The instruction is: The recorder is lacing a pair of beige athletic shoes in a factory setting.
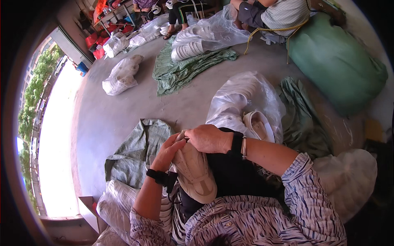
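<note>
Cream mesh-toed sneaker (195, 174) held over the black-clothed lap (236, 176), toe toward the wearer; collar end gripped by left hand (166, 151) and right hand (208, 138). Beyond, white shoes (258, 125) are enclosed in a clear plastic bag (273, 98); crumpled grey-green sheet (137, 143) is spread on grey floor (123, 108).

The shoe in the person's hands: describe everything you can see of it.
The shoe is pale cream, with fabric-like panels and a darker, mesh-like patch by its rounded toe. It slants above the black clothing, toe pointing toward the patterned shirt. The left hand holds its side; the right hand is at the far end. Its underside is hidden.
</note>
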Action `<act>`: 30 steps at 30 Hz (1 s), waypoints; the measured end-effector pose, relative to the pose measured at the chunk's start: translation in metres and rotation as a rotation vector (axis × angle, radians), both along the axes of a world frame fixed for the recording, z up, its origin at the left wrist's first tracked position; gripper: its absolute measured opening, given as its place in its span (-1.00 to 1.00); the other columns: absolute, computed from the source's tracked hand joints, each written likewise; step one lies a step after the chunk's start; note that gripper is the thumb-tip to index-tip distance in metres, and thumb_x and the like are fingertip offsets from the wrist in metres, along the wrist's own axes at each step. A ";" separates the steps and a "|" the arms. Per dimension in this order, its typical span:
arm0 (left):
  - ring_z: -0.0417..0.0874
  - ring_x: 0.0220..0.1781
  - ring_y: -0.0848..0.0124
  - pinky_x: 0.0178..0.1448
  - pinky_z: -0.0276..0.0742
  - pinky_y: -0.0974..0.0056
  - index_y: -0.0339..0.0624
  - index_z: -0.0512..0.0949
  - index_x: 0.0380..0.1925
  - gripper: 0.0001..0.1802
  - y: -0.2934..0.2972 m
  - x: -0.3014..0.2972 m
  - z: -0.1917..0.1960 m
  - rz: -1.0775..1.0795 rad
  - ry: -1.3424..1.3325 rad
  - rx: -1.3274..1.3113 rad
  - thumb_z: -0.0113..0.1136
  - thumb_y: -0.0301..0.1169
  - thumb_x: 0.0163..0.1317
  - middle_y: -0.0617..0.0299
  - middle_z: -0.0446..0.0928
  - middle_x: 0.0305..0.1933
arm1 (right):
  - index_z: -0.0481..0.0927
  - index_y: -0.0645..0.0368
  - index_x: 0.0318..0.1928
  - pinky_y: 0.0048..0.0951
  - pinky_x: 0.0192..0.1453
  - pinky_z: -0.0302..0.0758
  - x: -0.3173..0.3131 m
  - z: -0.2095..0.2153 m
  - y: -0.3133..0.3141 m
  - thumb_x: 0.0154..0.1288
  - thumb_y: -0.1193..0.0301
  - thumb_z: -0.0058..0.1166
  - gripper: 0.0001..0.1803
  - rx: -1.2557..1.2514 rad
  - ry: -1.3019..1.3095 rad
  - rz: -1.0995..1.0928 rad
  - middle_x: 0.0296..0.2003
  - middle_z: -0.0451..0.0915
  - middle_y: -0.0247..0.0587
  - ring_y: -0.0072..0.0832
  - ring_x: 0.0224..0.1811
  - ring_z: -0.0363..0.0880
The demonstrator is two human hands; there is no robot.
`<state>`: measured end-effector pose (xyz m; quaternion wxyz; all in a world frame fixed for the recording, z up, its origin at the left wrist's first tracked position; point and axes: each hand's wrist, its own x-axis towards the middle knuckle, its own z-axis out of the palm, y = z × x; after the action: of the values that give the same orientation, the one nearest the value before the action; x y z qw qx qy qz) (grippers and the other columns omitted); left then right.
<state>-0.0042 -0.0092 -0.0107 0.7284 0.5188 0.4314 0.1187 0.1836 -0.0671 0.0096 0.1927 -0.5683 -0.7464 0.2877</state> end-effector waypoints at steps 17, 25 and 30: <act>0.34 0.22 0.38 0.31 0.17 0.34 -0.27 0.26 0.24 -0.40 -0.016 -0.006 0.001 -0.106 -0.141 0.265 -0.06 -0.42 0.12 0.15 0.38 0.17 | 0.50 0.28 -0.36 -0.15 -0.28 0.49 0.014 0.014 -0.002 0.12 0.26 0.14 -0.71 0.079 -0.386 0.239 -0.51 0.57 0.03 -0.05 -0.38 0.59; 0.23 0.35 0.24 0.37 0.12 0.23 -0.33 0.10 0.30 -0.26 -0.030 -0.010 -0.012 -0.121 0.161 0.811 0.05 -0.10 0.27 -0.02 0.28 0.25 | 0.47 0.13 -0.34 -0.23 -0.37 0.45 0.023 -0.003 -0.030 0.07 0.30 0.20 -0.77 0.214 -0.017 0.017 -0.54 0.55 -0.16 -0.18 -0.46 0.57; 0.22 0.32 -0.03 0.37 0.14 0.08 -0.42 0.01 0.30 0.12 -0.036 -0.011 -0.001 -0.190 0.190 0.848 0.34 0.05 -0.09 -0.21 0.20 0.27 | 0.48 0.11 -0.35 -0.28 -0.38 0.45 0.030 0.006 -0.033 0.01 0.33 0.20 -0.79 0.221 -0.068 0.277 -0.50 0.56 -0.23 -0.24 -0.43 0.57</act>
<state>-0.0149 -0.0457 -0.0118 0.4160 0.8178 0.3597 0.1696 0.2132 -0.0997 0.0155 0.1872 -0.4446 -0.8508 0.2084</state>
